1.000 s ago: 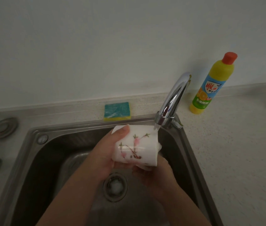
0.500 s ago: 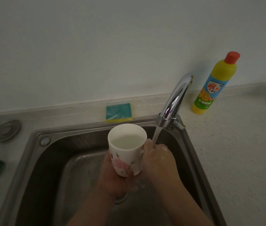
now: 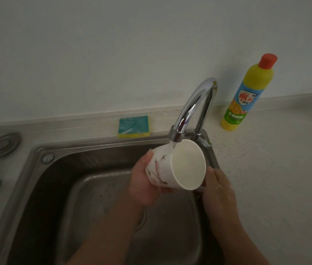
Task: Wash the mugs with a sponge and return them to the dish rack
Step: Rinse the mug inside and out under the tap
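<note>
the mug [image 3: 162,169] is over the sink [image 3: 94,150] under the running tap [image 3: 191,109]; with the sponge [image 3: 133,126] set down behind, this looks like the rinse, and racking it is left. the left hand [image 3: 143,184] grips its body, while the right hand [image 3: 218,188] touches the rim side, its hold hidden. the mug is tipped, base up-left, mouth down-right toward the person.

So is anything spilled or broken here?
No, nothing stands out. The mug is tilted, but the left hand and right hand hold it over the sink under the running tap. The sponge lies flat and the bottle stands upright.
</note>
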The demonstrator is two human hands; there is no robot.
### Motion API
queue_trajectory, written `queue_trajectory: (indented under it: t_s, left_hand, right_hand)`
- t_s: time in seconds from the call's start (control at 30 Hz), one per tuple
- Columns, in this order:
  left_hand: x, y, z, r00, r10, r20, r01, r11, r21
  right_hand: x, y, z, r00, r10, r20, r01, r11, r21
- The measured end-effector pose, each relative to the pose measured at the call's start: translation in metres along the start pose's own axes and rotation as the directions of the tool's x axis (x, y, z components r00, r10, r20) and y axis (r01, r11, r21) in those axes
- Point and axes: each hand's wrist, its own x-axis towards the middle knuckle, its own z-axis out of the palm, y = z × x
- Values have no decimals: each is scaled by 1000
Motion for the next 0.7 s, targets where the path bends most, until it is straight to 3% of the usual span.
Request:
queue_trajectory:
  t_s: [0.07,0.1,0.17,0.23,0.3,0.37,0.43,0.5,0.57,0.63,0.67,0.7]
  left_hand:
    - [-11,10,-3,1000,15,14,-17,993,116]
    - [-18,15,-4,999,33,10,-34,986,162]
    - [-31,22,-6,996,82,-26,-73,970,232]
    - [-42,26,-9,992,108,-68,-87,962,258]
    - [-50,30,-9,984,134,-120,-100,963,252]
    - [-57,34,-10,979,108,-174,-68,972,223]
    - [-64,41,-11,979,51,-196,-14,982,186]
    - [-67,48,-14,975,-16,-220,58,981,186]
    - [-67,55,-16,959,-111,-260,162,969,185]
    - [-64,59,-22,935,-205,-291,261,951,168]
    - [-62,60,-25,925,-247,-289,301,940,159]
    - [-61,59,-27,919,-288,-270,334,931,145]
  right_hand:
    - [2,-2,-8,961,-256,-102,249,965,-75]
    - [2,-6,-14,903,-421,-87,414,906,-84]
    - [3,-16,-22,797,-590,132,600,799,-53]
    - [5,-23,-17,700,-512,497,634,767,-102]
    - [4,-27,-5,551,-269,790,620,765,-172]
    - [2,-37,4,387,-122,914,528,842,-111]
    - [-1,-50,8,310,-117,944,411,912,-22]
    - [-1,-60,11,258,-160,953,468,884,22]
    - [-2,-62,15,201,-154,968,687,726,-27]
    - [1,-60,20,206,-107,973,888,439,-140]
    - [3,-59,22,225,-101,969,927,329,-180]
    - [7,-55,25,236,-112,965,932,307,-192]
